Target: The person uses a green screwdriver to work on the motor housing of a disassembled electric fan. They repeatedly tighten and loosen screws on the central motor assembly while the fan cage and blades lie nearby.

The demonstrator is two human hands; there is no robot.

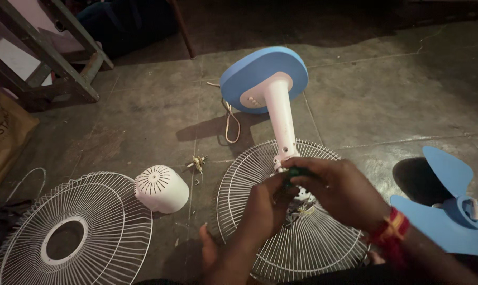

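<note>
Your left hand and right hand met over the rear grille at six o'clock, fingers pinched narrow on a small green part at the fan stand top. The motor cover and front grille lay at nine, blue blades at three.

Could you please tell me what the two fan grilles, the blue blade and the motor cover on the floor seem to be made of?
Grilles: thin wire, likely white-coated metal, given the fine spokes. Blade: smooth matte blue, probably moulded plastic. Motor cover: white, slotted vents, looks like plastic.
</note>
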